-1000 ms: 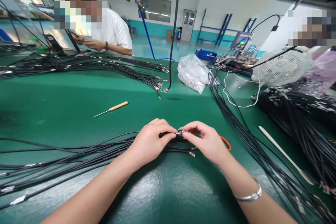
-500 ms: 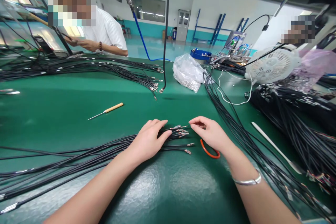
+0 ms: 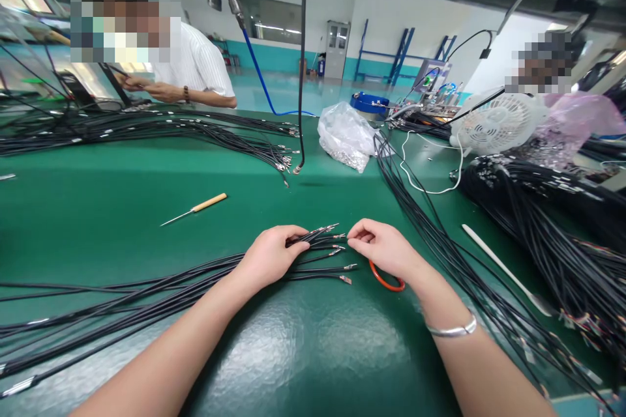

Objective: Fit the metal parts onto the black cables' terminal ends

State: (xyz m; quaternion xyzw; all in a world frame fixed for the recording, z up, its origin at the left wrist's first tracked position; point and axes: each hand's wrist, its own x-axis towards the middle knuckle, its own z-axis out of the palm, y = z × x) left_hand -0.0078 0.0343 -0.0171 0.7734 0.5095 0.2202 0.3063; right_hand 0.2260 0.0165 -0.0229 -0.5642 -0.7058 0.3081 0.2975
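My left hand [image 3: 272, 254] is closed round a few black cables [image 3: 315, 232], thumb below and fingers above. Their stripped ends with small metal terminals point right. More black cables [image 3: 195, 287] run left along the table beneath my left wrist. My right hand [image 3: 379, 246] has its fingers curled together, the tips beside the terminal ends; whatever they pinch, if anything, is hidden. A curved orange-red piece [image 3: 386, 279] shows just under my right palm; whether the hand holds it I cannot tell.
A wooden-handled awl [image 3: 210, 202] lies behind my left hand. Further back are a plastic bag of small metal parts [image 3: 345, 137], a hanging black cable [image 3: 302, 78] and a white fan [image 3: 499, 124]. Cable bundles [image 3: 538, 221] and a white stick [image 3: 499, 264] lie right. A person [image 3: 200, 65] works opposite.
My left hand has closed round some cables and lifted their ends slightly, where its fingers lay spread over them before. My right hand stays close by the terminals. The view has shifted slightly.
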